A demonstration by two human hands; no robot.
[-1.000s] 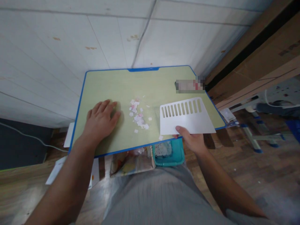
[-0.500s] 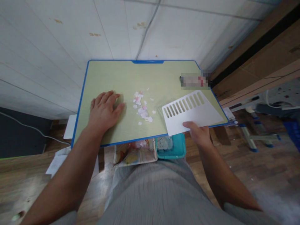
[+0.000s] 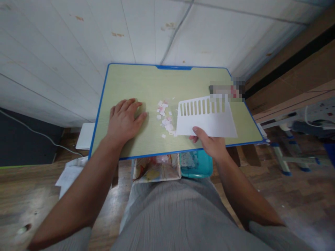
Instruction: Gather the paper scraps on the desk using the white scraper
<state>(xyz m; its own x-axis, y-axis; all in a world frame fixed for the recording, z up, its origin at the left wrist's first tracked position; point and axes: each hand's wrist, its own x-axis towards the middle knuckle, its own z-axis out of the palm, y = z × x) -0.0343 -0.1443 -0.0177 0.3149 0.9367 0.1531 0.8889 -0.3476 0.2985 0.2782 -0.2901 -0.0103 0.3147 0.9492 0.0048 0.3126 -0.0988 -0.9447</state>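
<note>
On the left half of the pale green table (image 3: 141, 83) with its blue rim, my left hand (image 3: 124, 120) lies palm down, fingers spread, holding nothing. My right hand (image 3: 209, 141) grips a white slotted card (image 3: 209, 123) by its near edge, thumb on top and fingers underneath. A row of long rounded slots runs along the card's far side. Small white and pinkish paper scraps (image 3: 166, 122) lie in a loose pile between my hands. The card's left edge is right beside the scraps; whether it touches them I cannot tell.
A blurred-out object (image 3: 225, 91) lies at the table's far right. Below the near edge are a patterned box (image 3: 157, 174) and a teal tub (image 3: 197, 170) with pale bits. Cardboard boxes (image 3: 293, 73) stand at right, a panelled wall (image 3: 86, 38) behind.
My right hand has moved the card left and further over the table, turning it until its slotted side lies nearly level. My left hand rests in the same place. The view has shifted slightly.
</note>
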